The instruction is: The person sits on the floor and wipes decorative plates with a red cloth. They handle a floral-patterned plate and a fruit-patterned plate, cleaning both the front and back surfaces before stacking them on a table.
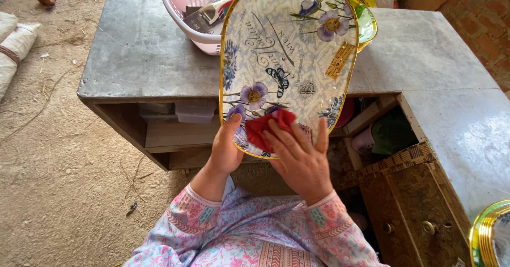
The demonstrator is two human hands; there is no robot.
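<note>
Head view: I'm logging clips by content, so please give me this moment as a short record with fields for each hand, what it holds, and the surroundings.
left hand: left hand grips the near-left rim of the oval tray
right hand: right hand presses a red cloth flat on the tray's face
tray: gold-edged, floral and butterfly print, held tilted above the counter
behind tray: pink basket on the grey counter
lower right: wooden cabinet
ground: bare dirt

The person wore long sleeves of pale lilac cloth printed with pink paisley — the cuffs, low in the frame's centre, carried pink-and-teal zigzag bands.
</note>
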